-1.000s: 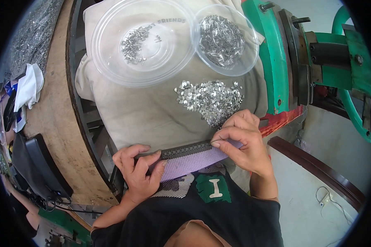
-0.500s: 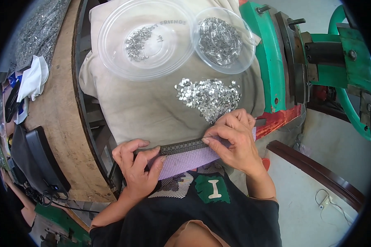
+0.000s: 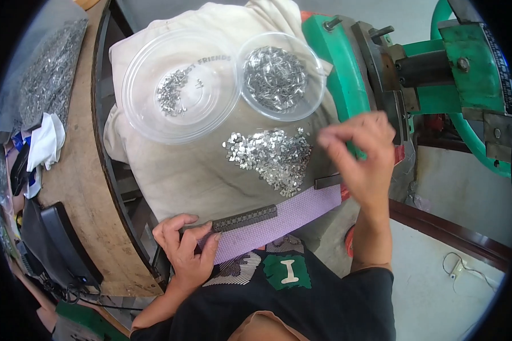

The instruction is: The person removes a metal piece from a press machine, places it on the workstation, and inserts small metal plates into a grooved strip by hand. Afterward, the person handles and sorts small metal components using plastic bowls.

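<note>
In the head view, my only one, I count two hands at work: my left hand [image 3: 183, 250] is curled at the near left, its thumb and forefinger closed on the left end of one dark toothed strip [image 3: 244, 218]; my right hand [image 3: 365, 156] is raised and blurred to the right, fingers bent in toward the thumb, and I cannot tell whether they pinch anything. The toothed strip lies along the far edge of one purple woven strip [image 3: 276, 226], with one short dark bar [image 3: 328, 181] by that strip's right end. Beyond them, on one pale cloth [image 3: 165, 176], sits one heap of silver flakes [image 3: 270, 159], too many to count. Farther off stand two clear bowls: a large bowl [image 3: 145, 122] on the left with a scatter of metal pins [image 3: 172, 94], and a small bowl [image 3: 314, 94] on the right, more thickly filled. Far left, the wooden bench [image 3: 77, 199] carries one bag of metal bits [image 3: 54, 68] and a crumpled white tissue [image 3: 46, 142]. A green machine [image 3: 333, 68] crowds the right; my right hand blocks part of its base, and my left hides the toothed strip's end.
</note>
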Demonstrator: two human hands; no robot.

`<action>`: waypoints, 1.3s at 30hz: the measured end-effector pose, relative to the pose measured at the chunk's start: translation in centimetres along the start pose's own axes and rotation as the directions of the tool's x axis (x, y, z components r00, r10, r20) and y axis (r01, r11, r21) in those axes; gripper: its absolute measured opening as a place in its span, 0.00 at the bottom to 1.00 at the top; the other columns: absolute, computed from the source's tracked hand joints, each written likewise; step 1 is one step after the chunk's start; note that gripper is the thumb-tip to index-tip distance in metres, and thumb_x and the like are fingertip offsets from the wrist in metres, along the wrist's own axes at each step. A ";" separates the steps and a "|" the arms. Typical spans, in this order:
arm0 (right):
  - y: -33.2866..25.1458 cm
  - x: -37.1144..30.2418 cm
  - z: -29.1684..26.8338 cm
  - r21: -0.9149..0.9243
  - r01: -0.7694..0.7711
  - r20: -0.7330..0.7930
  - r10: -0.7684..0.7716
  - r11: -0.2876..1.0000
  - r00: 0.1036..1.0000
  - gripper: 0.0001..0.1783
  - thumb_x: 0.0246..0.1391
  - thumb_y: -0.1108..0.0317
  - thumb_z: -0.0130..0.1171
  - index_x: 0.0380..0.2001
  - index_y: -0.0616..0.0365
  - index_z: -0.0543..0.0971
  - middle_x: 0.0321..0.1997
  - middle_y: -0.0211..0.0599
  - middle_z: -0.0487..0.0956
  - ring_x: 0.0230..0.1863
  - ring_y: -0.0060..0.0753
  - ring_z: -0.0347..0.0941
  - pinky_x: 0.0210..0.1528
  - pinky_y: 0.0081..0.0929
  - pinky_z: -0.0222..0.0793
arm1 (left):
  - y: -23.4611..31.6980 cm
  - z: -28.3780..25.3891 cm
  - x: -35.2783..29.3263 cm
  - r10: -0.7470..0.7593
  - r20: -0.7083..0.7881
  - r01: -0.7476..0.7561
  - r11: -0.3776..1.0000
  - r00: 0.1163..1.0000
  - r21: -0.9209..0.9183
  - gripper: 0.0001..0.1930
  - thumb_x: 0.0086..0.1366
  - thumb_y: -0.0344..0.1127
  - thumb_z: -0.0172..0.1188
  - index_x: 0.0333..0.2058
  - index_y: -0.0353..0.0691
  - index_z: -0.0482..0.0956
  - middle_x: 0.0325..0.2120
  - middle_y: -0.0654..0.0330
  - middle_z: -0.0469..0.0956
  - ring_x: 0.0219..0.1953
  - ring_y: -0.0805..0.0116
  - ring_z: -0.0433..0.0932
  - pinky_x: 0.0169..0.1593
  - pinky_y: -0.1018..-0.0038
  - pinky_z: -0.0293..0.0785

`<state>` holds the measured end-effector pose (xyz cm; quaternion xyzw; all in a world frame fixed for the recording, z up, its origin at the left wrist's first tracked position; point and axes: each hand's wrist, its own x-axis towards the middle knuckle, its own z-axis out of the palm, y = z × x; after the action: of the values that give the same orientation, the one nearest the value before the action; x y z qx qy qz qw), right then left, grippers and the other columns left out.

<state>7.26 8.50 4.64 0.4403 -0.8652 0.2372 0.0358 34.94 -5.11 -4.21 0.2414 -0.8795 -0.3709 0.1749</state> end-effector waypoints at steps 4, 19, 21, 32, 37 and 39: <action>0.5 2.1 -0.8 -0.262 -0.005 -0.031 -0.004 0.965 1.000 0.05 0.43 0.66 0.71 0.27 0.49 0.85 0.27 0.27 0.76 0.37 0.34 0.69 0.44 0.33 0.58 | -0.4 0.1 -0.1 -0.004 0.003 0.004 1.000 1.000 0.003 0.13 0.48 0.31 0.71 0.34 0.39 0.81 0.43 0.53 0.72 0.48 0.54 0.65 0.53 0.63 0.60; 2.0 0.5 3.3 -0.376 0.044 0.077 -0.016 0.926 0.997 0.05 0.44 0.68 0.69 0.27 0.52 0.84 0.28 0.28 0.77 0.35 0.38 0.71 0.39 0.35 0.62 | -0.1 0.0 0.4 0.010 0.007 -0.010 1.000 1.000 0.014 0.14 0.47 0.30 0.72 0.35 0.44 0.82 0.44 0.58 0.72 0.48 0.56 0.65 0.52 0.63 0.59; 1.9 0.4 3.3 -0.370 0.036 0.095 -0.001 0.928 0.995 0.05 0.44 0.68 0.69 0.27 0.53 0.83 0.28 0.29 0.77 0.35 0.38 0.71 0.40 0.36 0.62 | -0.1 0.0 0.3 0.015 0.005 -0.015 1.000 1.000 0.015 0.14 0.47 0.30 0.72 0.35 0.44 0.82 0.44 0.58 0.72 0.48 0.56 0.65 0.51 0.63 0.59; -0.7 -3.1 0.7 0.251 -0.441 0.299 0.364 0.862 0.882 0.05 0.50 0.74 0.65 0.32 0.59 0.81 0.29 0.30 0.81 0.30 0.24 0.77 0.34 0.22 0.70 | -0.2 -0.3 0.2 0.038 0.012 -0.038 0.999 0.999 -0.015 0.13 0.47 0.28 0.72 0.32 0.41 0.80 0.43 0.54 0.74 0.48 0.54 0.65 0.52 0.62 0.60; -1.2 -6.8 1.9 0.578 -0.530 0.488 0.257 0.620 0.834 0.05 0.55 0.76 0.63 0.35 0.65 0.81 0.31 0.33 0.83 0.32 0.22 0.77 0.34 0.21 0.71 | -0.2 -0.2 0.4 0.058 0.012 -0.058 0.998 0.998 -0.018 0.13 0.46 0.28 0.71 0.33 0.42 0.80 0.43 0.55 0.74 0.48 0.54 0.65 0.52 0.62 0.60; -1.4 -7.2 2.2 0.555 -0.516 0.507 0.227 0.653 0.832 0.05 0.54 0.76 0.63 0.35 0.64 0.81 0.31 0.35 0.82 0.32 0.24 0.78 0.34 0.22 0.71 | -0.2 -0.3 0.4 0.069 0.013 -0.069 0.998 0.998 -0.014 0.14 0.46 0.28 0.71 0.33 0.42 0.80 0.43 0.55 0.74 0.48 0.54 0.65 0.52 0.62 0.60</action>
<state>13.05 12.14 1.26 0.2694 -0.7811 0.4411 -0.3502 34.83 -5.58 -4.11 0.2073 -0.8860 -0.3720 0.1833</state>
